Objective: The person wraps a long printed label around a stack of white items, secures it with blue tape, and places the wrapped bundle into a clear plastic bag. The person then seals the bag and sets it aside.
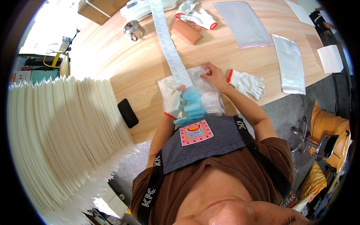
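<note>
your left hand [174,103], wearing a white fabric glove with a red cuff [172,109], is grasping the long strip of white printed labels [167,43] where it is giving way to crinkled blue backing [193,101]. your bare right hand [214,77] is bending its fingers over the upper right of the clear plastic bags [210,93], which are lying before you on the pale wood-grain table [138,75]; whether it is gripping or only pressing, i cannot tell. judging by the bare backing, some labels are already off, and one small pale label [197,76] is seemingly sitting on the top bag. plenty are remaining, since the strip is running full toward the table's far side.
</note>
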Available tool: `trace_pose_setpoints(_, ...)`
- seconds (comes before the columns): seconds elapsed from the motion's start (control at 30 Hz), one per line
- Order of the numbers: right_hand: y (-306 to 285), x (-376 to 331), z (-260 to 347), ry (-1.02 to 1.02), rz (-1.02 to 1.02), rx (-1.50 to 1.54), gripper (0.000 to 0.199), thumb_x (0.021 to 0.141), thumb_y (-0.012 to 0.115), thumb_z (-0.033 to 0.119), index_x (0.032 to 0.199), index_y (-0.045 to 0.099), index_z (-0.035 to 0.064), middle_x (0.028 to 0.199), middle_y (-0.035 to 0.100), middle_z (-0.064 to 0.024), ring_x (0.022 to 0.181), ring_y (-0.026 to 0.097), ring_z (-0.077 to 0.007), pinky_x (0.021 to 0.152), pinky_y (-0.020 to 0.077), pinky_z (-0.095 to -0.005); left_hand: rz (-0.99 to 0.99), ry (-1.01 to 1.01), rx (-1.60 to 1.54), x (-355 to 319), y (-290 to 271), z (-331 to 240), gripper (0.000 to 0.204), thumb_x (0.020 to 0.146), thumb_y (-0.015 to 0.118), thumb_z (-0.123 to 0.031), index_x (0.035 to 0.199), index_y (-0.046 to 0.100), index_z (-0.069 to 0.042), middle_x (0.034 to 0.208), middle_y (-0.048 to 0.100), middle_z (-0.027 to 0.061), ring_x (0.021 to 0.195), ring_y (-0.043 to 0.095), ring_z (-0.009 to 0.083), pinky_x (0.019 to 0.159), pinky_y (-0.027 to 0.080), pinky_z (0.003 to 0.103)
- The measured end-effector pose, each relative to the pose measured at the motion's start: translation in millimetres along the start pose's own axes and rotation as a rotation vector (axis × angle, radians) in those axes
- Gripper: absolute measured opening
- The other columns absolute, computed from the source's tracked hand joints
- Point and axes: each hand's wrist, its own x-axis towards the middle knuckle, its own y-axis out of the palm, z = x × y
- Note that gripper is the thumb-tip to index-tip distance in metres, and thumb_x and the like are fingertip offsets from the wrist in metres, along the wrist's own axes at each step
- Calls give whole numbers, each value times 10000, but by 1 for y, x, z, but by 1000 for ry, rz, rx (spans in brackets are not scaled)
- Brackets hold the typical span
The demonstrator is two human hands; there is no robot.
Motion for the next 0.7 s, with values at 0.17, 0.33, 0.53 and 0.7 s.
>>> trace_pose_setpoints(0.17, 9, 9, -25, 109, -23, 291, 182, 751, 736, 130, 885, 667, 30, 710, 627, -56, 641, 583, -126, 601, 485, -262, -26, 10, -29, 1, 3, 1, 228, 867, 648, -186, 1036, 610, -37, 758, 590, 20, 571, 534, 125, 479, 427, 280)
trace_pose_setpoints(0.33, 7, 21, -31, 201, -15, 266, 146, 790, 712, 136, 838, 674, 4, 694, 652, -68, 595, 567, -90, 576, 477, -249, -1, 28, -115, -3, 9, -2, 189, 861, 655, -169, 991, 621, -36, 693, 593, 14, 476, 506, 101, 414, 395, 249)
trace_pose_setpoints(0.53, -18, -20, 14, -32, 238, 259, 138, 856, 639, 163, 854, 685, 32, 773, 676, -51, 675, 587, -99, 607, 477, -260, 196, 203, -296, -18, 4, -10, 347, 914, 561, -150, 1215, 495, 9, 1081, 615, 120, 953, 621, 235, 806, 532, 368)
trace_pose_setpoints(0.7, -31, -56, 30, -434, 697, -164, 191, 882, 591, 238, 876, 702, 83, 798, 685, -39, 730, 609, -112, 652, 483, -257, 215, 139, -224, -66, 40, -59, 339, 893, 598, -124, 1194, 517, 8, 1065, 619, 94, 965, 602, 198, 800, 508, 318)
